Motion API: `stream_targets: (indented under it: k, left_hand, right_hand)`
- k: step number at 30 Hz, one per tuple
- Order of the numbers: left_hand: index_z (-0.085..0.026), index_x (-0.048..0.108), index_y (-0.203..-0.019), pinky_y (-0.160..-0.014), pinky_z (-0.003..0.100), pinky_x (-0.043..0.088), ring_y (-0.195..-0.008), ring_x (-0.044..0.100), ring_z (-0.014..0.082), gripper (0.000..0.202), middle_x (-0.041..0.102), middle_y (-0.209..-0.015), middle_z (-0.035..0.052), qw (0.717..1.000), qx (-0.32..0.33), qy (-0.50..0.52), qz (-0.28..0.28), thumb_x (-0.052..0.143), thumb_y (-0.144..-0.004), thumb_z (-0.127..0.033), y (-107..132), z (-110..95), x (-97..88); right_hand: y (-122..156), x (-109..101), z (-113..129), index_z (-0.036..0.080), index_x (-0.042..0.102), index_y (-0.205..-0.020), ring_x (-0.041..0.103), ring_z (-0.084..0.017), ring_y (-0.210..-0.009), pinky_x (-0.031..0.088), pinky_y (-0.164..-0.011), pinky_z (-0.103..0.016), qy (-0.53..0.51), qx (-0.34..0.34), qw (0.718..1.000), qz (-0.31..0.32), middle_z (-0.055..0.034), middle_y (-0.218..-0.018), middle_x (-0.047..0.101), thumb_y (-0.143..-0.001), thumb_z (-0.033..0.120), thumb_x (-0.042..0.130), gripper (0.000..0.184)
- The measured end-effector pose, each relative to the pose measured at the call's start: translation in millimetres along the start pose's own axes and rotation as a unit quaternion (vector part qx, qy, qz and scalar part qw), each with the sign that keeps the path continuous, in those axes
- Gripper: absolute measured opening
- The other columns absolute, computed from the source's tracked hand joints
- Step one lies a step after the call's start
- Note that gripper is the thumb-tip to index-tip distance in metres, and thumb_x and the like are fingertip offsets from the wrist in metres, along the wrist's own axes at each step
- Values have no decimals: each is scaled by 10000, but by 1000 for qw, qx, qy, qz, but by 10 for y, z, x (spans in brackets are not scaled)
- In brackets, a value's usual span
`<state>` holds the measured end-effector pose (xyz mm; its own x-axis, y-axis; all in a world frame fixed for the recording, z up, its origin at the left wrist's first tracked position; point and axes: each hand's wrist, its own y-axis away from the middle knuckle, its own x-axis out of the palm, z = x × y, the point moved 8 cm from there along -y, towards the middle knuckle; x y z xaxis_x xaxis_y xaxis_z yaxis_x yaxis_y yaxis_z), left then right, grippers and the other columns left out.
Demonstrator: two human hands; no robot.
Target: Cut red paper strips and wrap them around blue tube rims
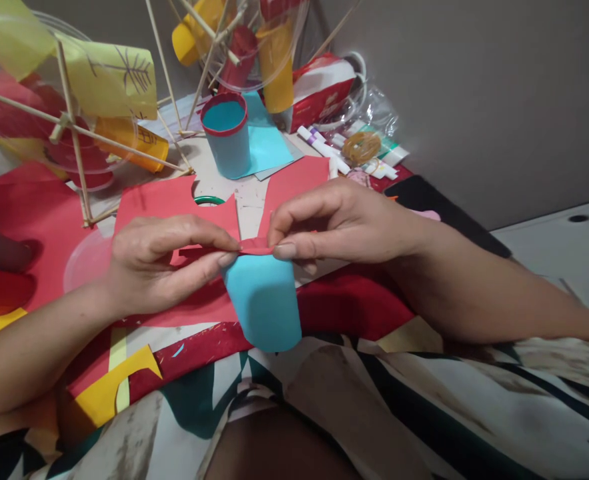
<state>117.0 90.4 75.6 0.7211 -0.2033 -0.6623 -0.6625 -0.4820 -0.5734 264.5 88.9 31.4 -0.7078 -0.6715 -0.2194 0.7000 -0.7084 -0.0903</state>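
A blue paper cup (264, 303) is tilted toward me at the centre, held up between both hands. A thin red paper strip (255, 247) runs along its rim. My left hand (161, 263) pinches the strip and rim from the left, fingers closed. From the right, my right hand (331, 223) pinches the same strip, thumb and forefinger pressed together. Behind the hands lies a red paper sheet (167, 200) with cut-out notches.
A second blue cup with a red rim (225, 133) stands further back beside a blue sheet (269, 143). Stick frames with yellow and red paper cylinders (109, 87) fill the back left. Glue sticks (321, 147), rubber bands (361, 147) and paper scraps lie around.
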Motion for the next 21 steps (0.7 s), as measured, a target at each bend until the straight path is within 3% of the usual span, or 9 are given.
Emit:
stream_targets:
  k: [3,7,13,19,21]
  left_hand:
    - [-236,740,-897,-602,197,598,-679,736,122,115,785,-810,-16,999,-15,35,23,749,-845,-134,-16,36,29]
    - [-190,713,-840,-748,236,631,-858,763,167,104,793,-929,30,993,-22,94,69,731,-834,-87,-43,58,89]
    - [-204,735,-861,-542,174,545,-609,695,101,91,762,-755,-22,995,-40,74,54,757,-825,-124,-33,110,79]
    - [-204,727,-881,-680,209,618,-738,755,144,125,791,-840,9,988,-32,126,83,718,-845,-85,-5,62,134]
    - [-202,713,-902,-655,207,616,-725,749,145,147,784,-836,15,985,-29,143,93,711,-839,-69,2,26,156]
  right_hand:
    - [3,14,-19,156,602,-846,534,-22,-477,406,-445,-122,-28,10,1000,1,80,-553,550,-976,404,618,280]
    - [1,44,-49,171,571,-832,537,-28,-468,383,-431,-126,-73,36,997,7,88,-539,546,-967,391,631,265]
    - [0,54,-62,177,545,-811,542,-31,-485,407,-454,-125,-76,40,996,9,87,-569,556,-972,314,623,225]
    - [17,54,-50,167,556,-835,530,-32,-507,424,-468,-118,-36,34,999,14,74,-613,540,-978,251,601,172]
    - [27,63,-12,155,565,-841,524,-28,-530,433,-488,-114,-8,14,1000,23,63,-648,540,-979,237,596,163]
